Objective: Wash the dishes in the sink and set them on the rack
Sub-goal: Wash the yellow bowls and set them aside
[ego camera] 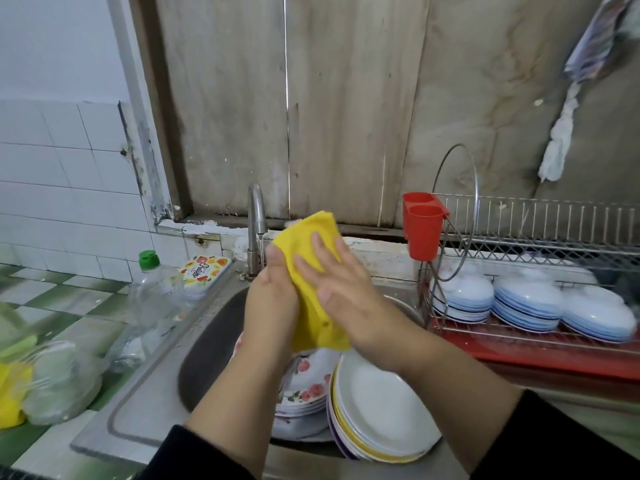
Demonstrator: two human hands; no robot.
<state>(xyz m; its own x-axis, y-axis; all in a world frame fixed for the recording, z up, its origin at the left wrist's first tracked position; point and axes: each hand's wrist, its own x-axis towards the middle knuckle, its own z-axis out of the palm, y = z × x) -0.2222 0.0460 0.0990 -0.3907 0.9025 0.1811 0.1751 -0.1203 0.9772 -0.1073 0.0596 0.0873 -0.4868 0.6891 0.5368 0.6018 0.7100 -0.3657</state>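
A yellow cloth point(313, 237) is pressed between my two hands above the steel sink point(145, 403). My left hand point(272, 296) grips its left side and my right hand point(341, 289) lies flat across its front. Below them in the sink lie a stack of white plates point(381, 407) and a stack of flowered plates point(304, 386). The tap point(256, 216) stands just behind the cloth. At the right the wire dish rack point(540, 223) on a red tray point(540, 358) holds upturned white-and-blue bowls point(526, 303).
A clear soap bottle with a green cap point(152, 292) and a flowered tub point(204, 271) stand left of the sink. A red cutlery holder point(422, 223) hangs on the rack's left end. Plastic bags point(59, 382) and something yellow lie on the tiled counter at far left.
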